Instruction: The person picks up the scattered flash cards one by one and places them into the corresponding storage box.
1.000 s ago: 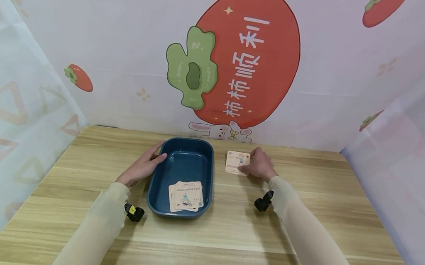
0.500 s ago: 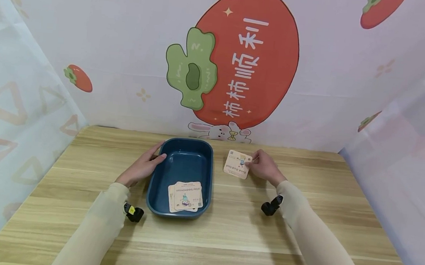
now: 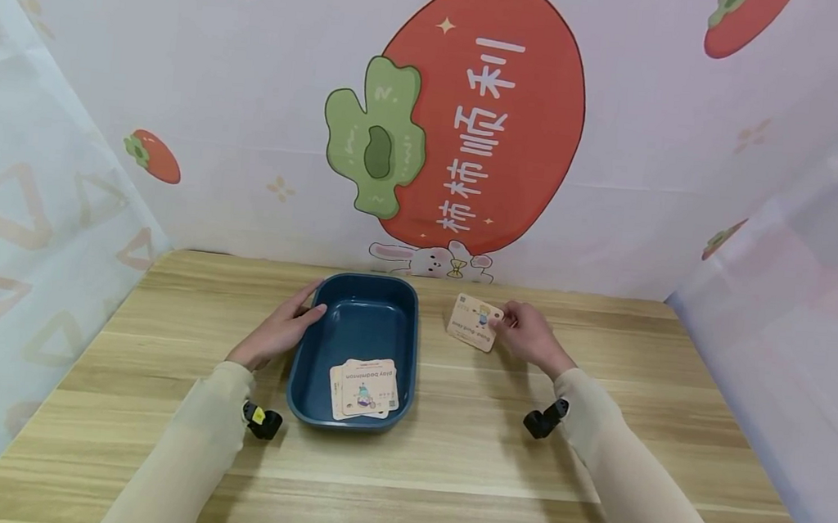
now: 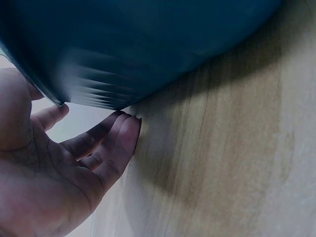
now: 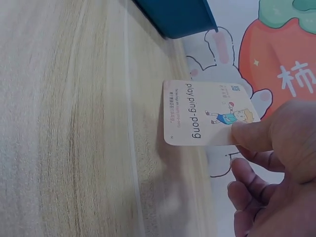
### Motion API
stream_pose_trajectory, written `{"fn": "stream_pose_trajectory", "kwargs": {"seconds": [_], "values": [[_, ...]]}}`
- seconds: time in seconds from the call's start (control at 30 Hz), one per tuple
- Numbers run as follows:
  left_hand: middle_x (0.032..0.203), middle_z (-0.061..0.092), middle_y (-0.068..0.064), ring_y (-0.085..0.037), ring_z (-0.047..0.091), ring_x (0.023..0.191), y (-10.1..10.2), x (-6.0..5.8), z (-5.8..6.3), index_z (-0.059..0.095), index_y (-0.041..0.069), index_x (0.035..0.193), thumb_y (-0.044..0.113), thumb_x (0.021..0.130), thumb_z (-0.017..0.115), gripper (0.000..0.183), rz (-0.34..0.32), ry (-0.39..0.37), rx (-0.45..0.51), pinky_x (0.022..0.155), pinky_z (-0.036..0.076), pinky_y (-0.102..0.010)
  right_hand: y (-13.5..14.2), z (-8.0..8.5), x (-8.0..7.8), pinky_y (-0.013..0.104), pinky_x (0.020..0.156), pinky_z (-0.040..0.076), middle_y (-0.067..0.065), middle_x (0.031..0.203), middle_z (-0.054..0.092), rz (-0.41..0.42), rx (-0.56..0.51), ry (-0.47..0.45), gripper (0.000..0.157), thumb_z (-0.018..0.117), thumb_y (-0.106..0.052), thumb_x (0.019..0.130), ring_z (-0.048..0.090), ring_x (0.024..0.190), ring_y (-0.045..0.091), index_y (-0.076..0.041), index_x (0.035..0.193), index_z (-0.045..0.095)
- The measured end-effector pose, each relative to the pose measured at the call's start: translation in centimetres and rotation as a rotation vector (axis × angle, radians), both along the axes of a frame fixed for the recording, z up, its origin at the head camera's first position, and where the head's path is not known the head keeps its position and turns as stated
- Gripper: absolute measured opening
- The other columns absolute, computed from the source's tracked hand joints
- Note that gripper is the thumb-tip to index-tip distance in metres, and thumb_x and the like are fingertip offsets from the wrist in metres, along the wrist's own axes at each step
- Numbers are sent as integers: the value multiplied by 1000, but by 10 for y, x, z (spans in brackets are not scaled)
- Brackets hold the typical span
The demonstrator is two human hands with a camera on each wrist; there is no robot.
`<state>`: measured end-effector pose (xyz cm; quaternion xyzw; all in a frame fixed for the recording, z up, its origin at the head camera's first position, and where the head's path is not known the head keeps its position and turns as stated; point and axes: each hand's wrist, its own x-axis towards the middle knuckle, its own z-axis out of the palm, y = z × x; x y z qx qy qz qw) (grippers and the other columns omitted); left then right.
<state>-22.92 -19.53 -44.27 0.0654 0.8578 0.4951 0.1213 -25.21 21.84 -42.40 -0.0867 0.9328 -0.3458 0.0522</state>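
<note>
My right hand [image 3: 531, 334] pinches a square picture card [image 3: 475, 322] by its edge, thumb on top. In the right wrist view this card [image 5: 197, 111] reads "play ping-pong" beside a cartoon child, and it is tilted over the wooden table. At the left side of a dark blue rectangular tray [image 3: 414, 351], my left hand [image 3: 281, 329] holds the rim, its thumb over the edge and its fingers along the outer wall. Several overlapping cards [image 3: 368, 385] lie in the tray's near end; the top one reads "play badminton".
The wooden table [image 3: 448, 461] ends at the back against a wall sheet [image 3: 614, 228] printed with persimmons and a rabbit. Sheets also stand at the left and right sides. A small black camera [image 3: 545, 419] sits on the right wrist, another camera [image 3: 262, 421] on the left.
The ping-pong card has turned and tilted in my right hand, shifting slightly to the right. My right wrist has moved right, while my left hand and the tray have stayed in place.
</note>
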Motion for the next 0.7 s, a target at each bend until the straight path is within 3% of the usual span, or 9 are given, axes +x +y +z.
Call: {"fn": "stream_pose_trajectory", "kwargs": {"seconds": [0.37,0.7], "values": [[165,19,-24,-50,25,147,0,0,0,9,19,165,38,111,40,65,1,-9,-4,113,28,-67,-4,19,15,32,61,38,9,83,52,-6,-106,95,11,65,-10,100,47,75,23,1,99,65],[166,18,-23,-49,24,148,0,0,0,9,19,165,41,110,40,67,-1,-7,-3,113,28,-66,-17,41,28,33,62,38,6,81,53,22,-170,179,13,67,-16,100,48,75,22,-4,96,65]]}}
